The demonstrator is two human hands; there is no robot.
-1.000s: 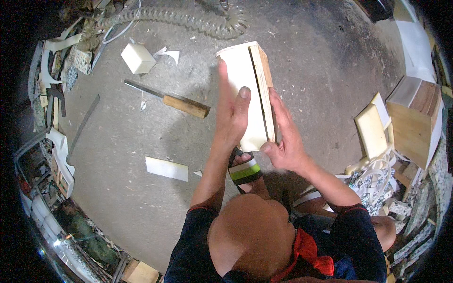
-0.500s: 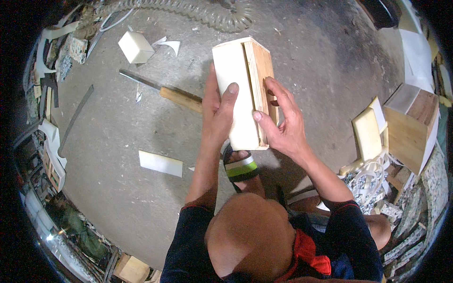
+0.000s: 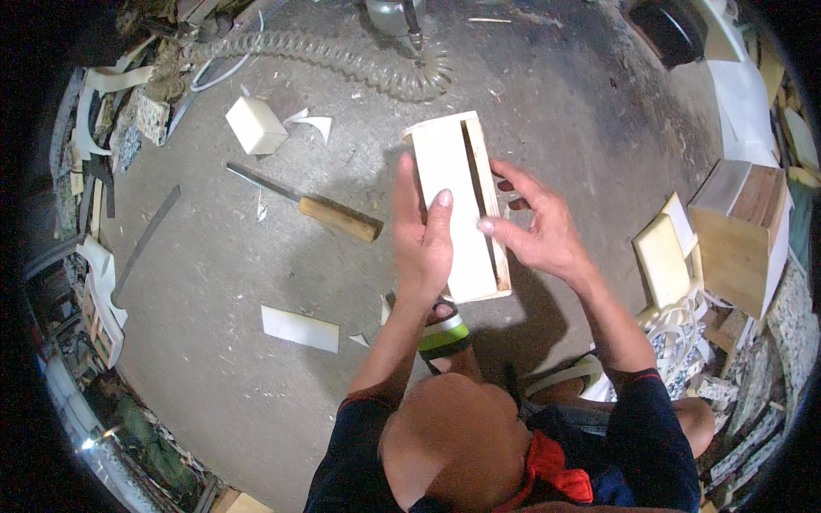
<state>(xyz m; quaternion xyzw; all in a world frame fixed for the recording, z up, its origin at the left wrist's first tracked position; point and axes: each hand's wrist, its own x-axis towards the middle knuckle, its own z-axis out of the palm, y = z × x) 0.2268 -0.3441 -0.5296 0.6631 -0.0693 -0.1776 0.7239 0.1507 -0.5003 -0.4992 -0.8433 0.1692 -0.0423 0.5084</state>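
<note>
Between my hands is a long, narrow plywood box (image 3: 453, 171) with a smooth cream-white face turned up. A dark slot runs lengthwise between that face and the plywood side on the right. My left hand (image 3: 425, 248) grips the left side, its thumb lying on the pale face and its fingers along the edge. From the right, my right hand (image 3: 547, 231) holds the box, thumb at the slot and fingers bent beside the plywood wall, partly hidden. To the left on the floor lies a knife (image 3: 338, 218) with a long blade and a wooden handle.
A cream foam block (image 3: 255, 126) and a flat pale piece (image 3: 299, 329) lie on the concrete. A coiled clear hose (image 3: 342, 64) crosses the far side. At right stand a wooden box (image 3: 735, 239) and foam scraps (image 3: 663, 256). A sandalled foot (image 3: 446, 333) is below the held box.
The box and both hands have shifted slightly right and nearer in view. The box has tipped so its right side shows less. Floor things appear lower as the view moved.
</note>
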